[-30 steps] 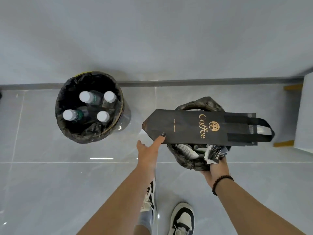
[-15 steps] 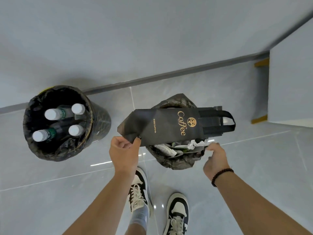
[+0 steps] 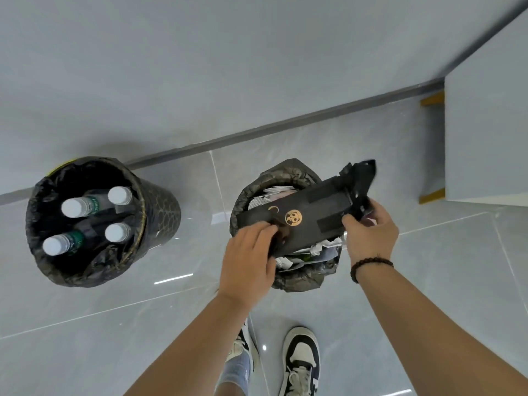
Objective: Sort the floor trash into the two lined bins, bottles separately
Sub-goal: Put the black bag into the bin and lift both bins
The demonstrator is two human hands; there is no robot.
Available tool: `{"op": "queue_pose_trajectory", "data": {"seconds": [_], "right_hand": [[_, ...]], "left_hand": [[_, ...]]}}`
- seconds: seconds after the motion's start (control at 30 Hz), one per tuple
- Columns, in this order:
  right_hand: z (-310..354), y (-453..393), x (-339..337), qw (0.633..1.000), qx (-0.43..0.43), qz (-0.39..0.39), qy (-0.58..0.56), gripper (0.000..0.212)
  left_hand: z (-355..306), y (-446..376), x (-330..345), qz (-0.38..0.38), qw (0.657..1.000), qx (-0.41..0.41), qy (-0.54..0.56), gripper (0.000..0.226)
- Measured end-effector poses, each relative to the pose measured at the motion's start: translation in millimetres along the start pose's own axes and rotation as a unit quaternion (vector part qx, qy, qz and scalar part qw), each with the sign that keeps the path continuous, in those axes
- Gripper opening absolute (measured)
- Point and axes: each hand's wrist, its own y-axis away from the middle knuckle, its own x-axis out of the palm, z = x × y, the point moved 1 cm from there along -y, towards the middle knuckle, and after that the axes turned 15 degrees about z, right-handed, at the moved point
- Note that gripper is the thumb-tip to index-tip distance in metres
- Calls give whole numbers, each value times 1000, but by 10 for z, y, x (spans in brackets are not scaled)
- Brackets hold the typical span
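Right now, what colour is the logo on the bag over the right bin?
Gold, on the black bag; the head view shows it clearly.

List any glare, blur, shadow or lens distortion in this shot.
Head view: glare streaks on the glossy floor tiles; motion blur on the coffee bag's handle end by the right hand; soft shadow on the wall behind the bottle bin; wide-angle lens tilts the baseboard steeply; the left hand stays fairly sharp.

No readable text; only a gold panda emblem on the black bag.
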Motion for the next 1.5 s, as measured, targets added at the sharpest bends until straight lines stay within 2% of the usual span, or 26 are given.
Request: {"op": "queue_pose_trajectory", "data": {"seconds": [0.07,0.13,0.2,0.3,0.37,0.43,0.5,0.57,0.63,0.67,0.73,0.8,0.9,1.0,1.07,1.13,1.2,1.37,1.43,1.5], "right_hand": [[38,207,23,986,-131,38,96,42],[-33,358,100,938,-260,124,192,44],[-179,417,214,880,-308,225,283,41],[-296,481,406,831,-236,313,394,51],[-275,486,536,784,-189,349,478,66],[-248,432,644,731,-155,367,553,65],[-264,370,726,686,-150,374,606,62],[-331,320,792,645,-130,386,646,68],[-406,277,823,611,-104,402,674,74],[-437,248,819,603,-85,412,678,76],[-485,171,826,596,-40,434,675,76],[-507,83,866,589,-17,442,676,75],[-472,-26,961,576,12,452,681,69],[-367,-117,1000,577,32,465,671,62],[-242,-164,997,556,16,471,684,58],[-75,-190,1044,540,-19,470,698,58],[99,-213,1175,552,-48,467,689,59],[256,-256,1706,559,-86,459,685,56],[256,-228,1886,585,-111,446,668,58],[305,-206,1953,625,-130,425,642,58]], "left_hand": [[-55,-94,160,98,995,18,-23,57],[-85,-152,279,179,984,12,-24,59],[-83,-196,294,178,982,-7,61,44],[-49,-211,181,106,959,-84,248,25],[72,-169,144,32,942,-146,302,29],[183,-77,113,-19,920,-200,337,39],[215,32,103,-23,919,-192,342,47],[215,111,112,-30,950,-162,266,50],[231,150,174,-25,952,-195,236,57],[233,155,202,-1,933,-238,271,61],[263,84,244,66,860,-331,382,63],[279,-34,282,113,797,-374,461,48],[331,-177,341,98,740,-393,538,33],[408,-239,383,101,737,-382,549,38],[455,-258,363,95,738,-383,548,40],[539,-284,312,66,718,-383,578,36],[665,-319,221,29,693,-389,606,33],[1064,-412,8,2,683,-388,619,34],[1200,-420,-72,16,666,-371,647,34],[1257,-424,-135,42,622,-343,703,33]]}}
